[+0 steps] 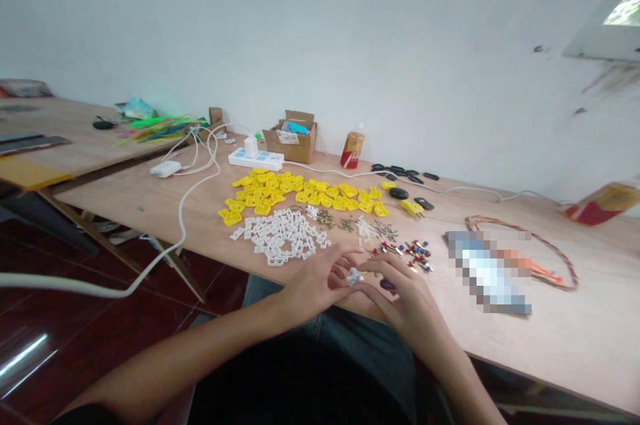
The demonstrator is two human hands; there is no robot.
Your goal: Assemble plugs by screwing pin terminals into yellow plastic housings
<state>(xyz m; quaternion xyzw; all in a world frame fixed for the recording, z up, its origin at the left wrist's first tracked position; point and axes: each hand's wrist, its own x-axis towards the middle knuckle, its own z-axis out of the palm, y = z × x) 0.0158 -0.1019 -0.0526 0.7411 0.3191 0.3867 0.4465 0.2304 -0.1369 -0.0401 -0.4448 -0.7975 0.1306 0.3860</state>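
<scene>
At the table's near edge, my left hand [314, 282] is closed in a pinch on a small white plastic piece [355, 276]. My right hand [403, 288] meets it from the other side, its thumb and fingertips closing on a tiny gold-coloured part [365, 273] against that white piece. Fingers partly hide both. Under the right palm shows a small dark object [387, 286] I cannot make out. Just beyond the hands lie a heap of white plastic pieces [285, 238] and scattered red and blue parts with brass-coloured pins [419, 253].
Yellow plastic shells [260, 193] spread behind the white heap, beside small screws [346, 224]. Farther back are a power strip [256, 158], a cardboard box [300, 148] and a drink bottle [353, 147]. A white cable [184, 212] crosses at left; a braided cord [550, 248] lies right.
</scene>
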